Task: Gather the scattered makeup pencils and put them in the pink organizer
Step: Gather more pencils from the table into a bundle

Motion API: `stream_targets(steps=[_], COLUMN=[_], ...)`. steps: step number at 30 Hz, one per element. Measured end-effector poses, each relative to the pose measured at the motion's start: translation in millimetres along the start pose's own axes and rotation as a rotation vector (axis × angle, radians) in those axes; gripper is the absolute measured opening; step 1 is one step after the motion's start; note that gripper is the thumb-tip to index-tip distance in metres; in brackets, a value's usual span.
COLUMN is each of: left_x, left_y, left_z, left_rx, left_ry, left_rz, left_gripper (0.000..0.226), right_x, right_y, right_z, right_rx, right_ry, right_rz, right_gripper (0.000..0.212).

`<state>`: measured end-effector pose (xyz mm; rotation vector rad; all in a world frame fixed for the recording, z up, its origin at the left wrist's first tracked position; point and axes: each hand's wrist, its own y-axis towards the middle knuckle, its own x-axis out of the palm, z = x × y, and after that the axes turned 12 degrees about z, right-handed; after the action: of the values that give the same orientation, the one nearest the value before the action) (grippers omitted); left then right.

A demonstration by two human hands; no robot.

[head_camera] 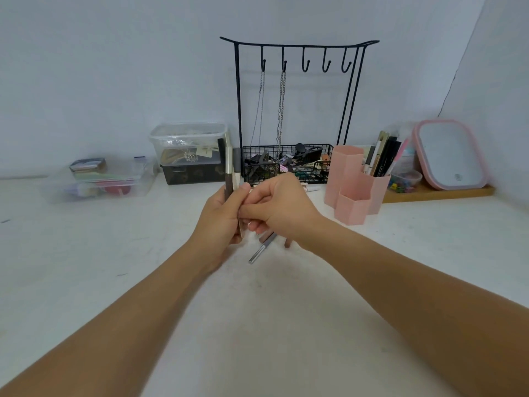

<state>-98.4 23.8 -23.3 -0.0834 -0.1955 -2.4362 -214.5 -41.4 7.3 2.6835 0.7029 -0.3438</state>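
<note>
My left hand [221, 216] grips a bundle of makeup pencils [229, 164] held upright above the white table [257, 310]. My right hand [282, 209] meets it from the right, fingers curled and pinching the bundle's lower part. Under the hands a silver-tipped pencil [262, 249] lies on the table, and a brownish one [287, 243] shows beside my right wrist. A white pencil [312, 189] lies farther back. The pink organizer [353, 183], made of hexagonal tubes, stands to the right with several pencils and pens in its rear tube.
A black wire jewellery stand [289, 164] with hooks, chains and a cluttered basket stands behind the hands. Clear plastic boxes [187, 143] and a flat clear container [97, 181] sit at the back left. A pink-framed mirror [449, 154] leans on a wooden tray at the right.
</note>
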Motion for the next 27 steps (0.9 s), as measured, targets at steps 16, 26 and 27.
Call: stream_targets(steps=[16, 26, 27], left_x=[-4.1, -2.9, -2.5], left_y=[5.1, 4.6, 4.5], left_z=[1.9, -1.3, -1.4], left_rx=[-0.050, -0.069, -0.071], left_ry=[-0.051, 0.003, 0.020], left_rz=[-0.044, -0.052, -0.043], left_gripper=[0.037, 0.034, 0.034], right_x=[-83.7, -75.2, -75.7], right_y=[43.0, 44.6, 44.1], right_z=[9.8, 24.4, 24.4], right_rx=[-0.115, -0.158, -0.162], right_ry=[-0.825, -0.859, -0.864], right_rz=[-0.430, -0.428, -0.438], right_gripper=[0.027, 0.018, 0.016])
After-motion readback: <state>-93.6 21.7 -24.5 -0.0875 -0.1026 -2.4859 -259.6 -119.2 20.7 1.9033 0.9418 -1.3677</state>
